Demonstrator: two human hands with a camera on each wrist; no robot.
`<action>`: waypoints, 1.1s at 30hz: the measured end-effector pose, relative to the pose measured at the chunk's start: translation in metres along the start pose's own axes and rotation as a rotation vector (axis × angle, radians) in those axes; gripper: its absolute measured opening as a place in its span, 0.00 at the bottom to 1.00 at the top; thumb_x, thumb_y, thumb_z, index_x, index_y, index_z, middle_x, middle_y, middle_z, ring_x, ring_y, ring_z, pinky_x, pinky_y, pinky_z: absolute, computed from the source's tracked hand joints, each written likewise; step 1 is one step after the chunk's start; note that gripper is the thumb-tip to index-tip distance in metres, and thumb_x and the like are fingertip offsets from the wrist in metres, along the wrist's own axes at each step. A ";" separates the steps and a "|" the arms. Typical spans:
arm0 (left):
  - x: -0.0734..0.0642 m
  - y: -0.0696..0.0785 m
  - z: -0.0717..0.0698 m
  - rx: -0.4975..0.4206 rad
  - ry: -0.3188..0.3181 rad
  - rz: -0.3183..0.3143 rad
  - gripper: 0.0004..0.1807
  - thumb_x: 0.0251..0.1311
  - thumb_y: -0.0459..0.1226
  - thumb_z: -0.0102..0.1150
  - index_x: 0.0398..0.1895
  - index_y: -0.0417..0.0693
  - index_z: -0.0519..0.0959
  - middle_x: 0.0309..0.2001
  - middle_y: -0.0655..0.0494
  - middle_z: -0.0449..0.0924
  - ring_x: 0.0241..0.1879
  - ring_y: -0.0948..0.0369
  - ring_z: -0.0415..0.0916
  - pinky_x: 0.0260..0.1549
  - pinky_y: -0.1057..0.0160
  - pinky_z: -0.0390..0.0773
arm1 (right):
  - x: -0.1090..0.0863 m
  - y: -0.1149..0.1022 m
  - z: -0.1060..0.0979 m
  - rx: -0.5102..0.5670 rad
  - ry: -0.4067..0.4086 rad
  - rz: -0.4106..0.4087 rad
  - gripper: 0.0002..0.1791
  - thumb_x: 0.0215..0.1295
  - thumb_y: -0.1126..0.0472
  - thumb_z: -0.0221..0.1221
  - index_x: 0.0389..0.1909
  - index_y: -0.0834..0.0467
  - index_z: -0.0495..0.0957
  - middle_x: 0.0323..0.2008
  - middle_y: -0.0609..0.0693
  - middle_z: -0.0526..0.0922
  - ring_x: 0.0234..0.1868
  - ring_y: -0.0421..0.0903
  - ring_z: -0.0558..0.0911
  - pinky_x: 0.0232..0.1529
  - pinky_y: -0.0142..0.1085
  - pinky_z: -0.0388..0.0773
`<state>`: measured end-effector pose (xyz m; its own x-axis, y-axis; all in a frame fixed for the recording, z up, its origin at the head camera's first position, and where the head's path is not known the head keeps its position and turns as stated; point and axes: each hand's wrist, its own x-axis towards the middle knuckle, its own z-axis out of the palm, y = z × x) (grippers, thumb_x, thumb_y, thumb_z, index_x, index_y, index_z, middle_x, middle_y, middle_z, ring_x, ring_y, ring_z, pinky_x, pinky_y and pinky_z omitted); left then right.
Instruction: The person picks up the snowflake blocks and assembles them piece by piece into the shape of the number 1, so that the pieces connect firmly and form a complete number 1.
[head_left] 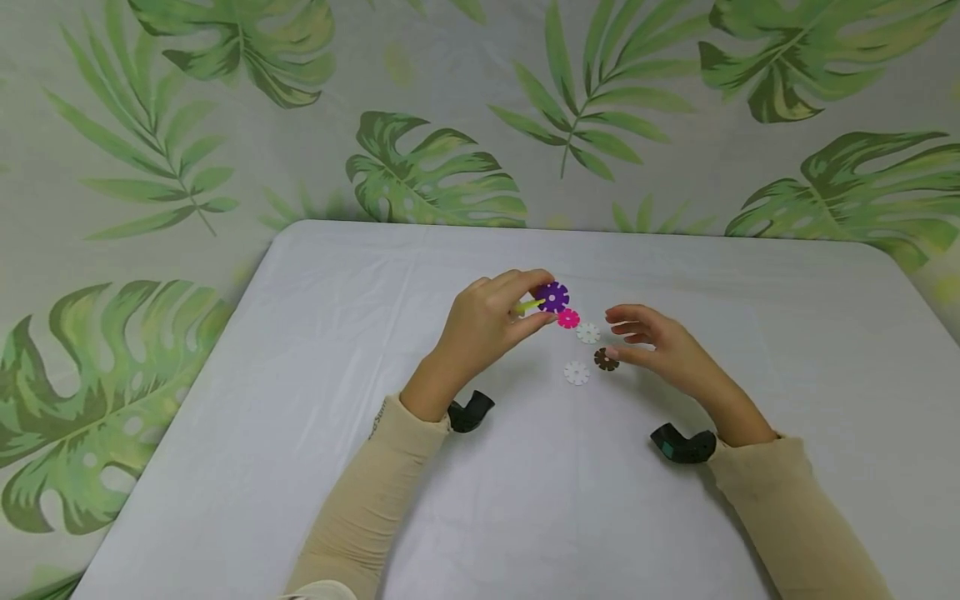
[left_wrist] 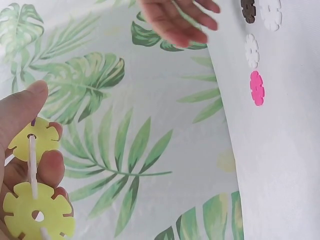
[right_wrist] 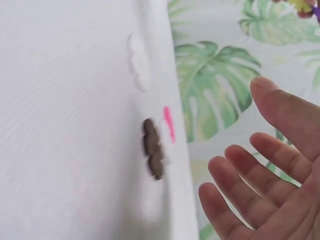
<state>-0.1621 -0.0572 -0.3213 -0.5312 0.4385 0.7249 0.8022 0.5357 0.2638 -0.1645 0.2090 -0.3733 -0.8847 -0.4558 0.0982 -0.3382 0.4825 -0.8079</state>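
Observation:
My left hand grips a small build of notched plastic discs between thumb and fingers. A purple disc faces the head camera there, with a yellow one edge-on beside it. In the left wrist view two yellow discs are joined by a pale piece seen edge-on. My right hand hovers over the table with fingers spread and nothing in them. Near its thumb lies a brown disc. Also close by are a pink disc, a white disc and a second white disc.
A white cloth covers the table. Beyond its far edge stands a leaf-patterned backdrop. Black wrist devices show at the left cuff and at the right cuff. A pale round object pokes in at the bottom edge.

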 end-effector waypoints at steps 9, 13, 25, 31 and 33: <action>0.000 -0.002 0.002 -0.001 0.004 0.000 0.19 0.49 0.42 0.66 0.44 0.43 0.78 0.38 0.56 0.80 0.23 0.67 0.73 0.28 0.70 0.70 | 0.004 0.031 0.006 -0.046 -0.056 0.136 0.26 0.55 0.61 0.63 0.54 0.64 0.68 0.49 0.59 0.73 0.49 0.54 0.73 0.50 0.48 0.67; 0.000 -0.002 0.002 0.001 -0.002 -0.006 0.19 0.49 0.42 0.66 0.44 0.44 0.78 0.39 0.56 0.80 0.22 0.67 0.73 0.28 0.70 0.70 | 0.004 0.036 0.008 -0.096 -0.053 0.090 0.22 0.54 0.65 0.63 0.51 0.64 0.71 0.47 0.58 0.73 0.47 0.52 0.72 0.50 0.47 0.67; 0.000 0.000 0.000 0.001 -0.004 -0.007 0.19 0.49 0.41 0.66 0.44 0.43 0.78 0.39 0.55 0.80 0.23 0.67 0.73 0.28 0.70 0.70 | 0.004 0.037 0.010 -0.150 -0.060 0.108 0.13 0.55 0.65 0.62 0.41 0.58 0.71 0.34 0.52 0.73 0.35 0.48 0.71 0.35 0.37 0.69; 0.000 0.000 0.000 -0.002 -0.004 -0.006 0.19 0.48 0.41 0.66 0.44 0.43 0.78 0.39 0.55 0.80 0.22 0.68 0.72 0.27 0.70 0.69 | 0.004 0.026 0.007 -0.138 -0.039 0.116 0.11 0.60 0.64 0.58 0.43 0.58 0.73 0.36 0.53 0.77 0.37 0.50 0.77 0.37 0.38 0.75; 0.000 0.000 0.000 -0.005 -0.004 -0.005 0.19 0.48 0.41 0.66 0.44 0.43 0.78 0.39 0.55 0.80 0.22 0.68 0.72 0.27 0.70 0.69 | 0.004 0.022 0.004 -0.134 -0.020 0.113 0.11 0.60 0.64 0.58 0.44 0.58 0.73 0.37 0.54 0.77 0.38 0.51 0.77 0.36 0.39 0.75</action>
<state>-0.1621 -0.0573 -0.3216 -0.5362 0.4391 0.7209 0.8010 0.5341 0.2704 -0.1738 0.2147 -0.3928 -0.9133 -0.4073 -0.0015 -0.2781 0.6263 -0.7283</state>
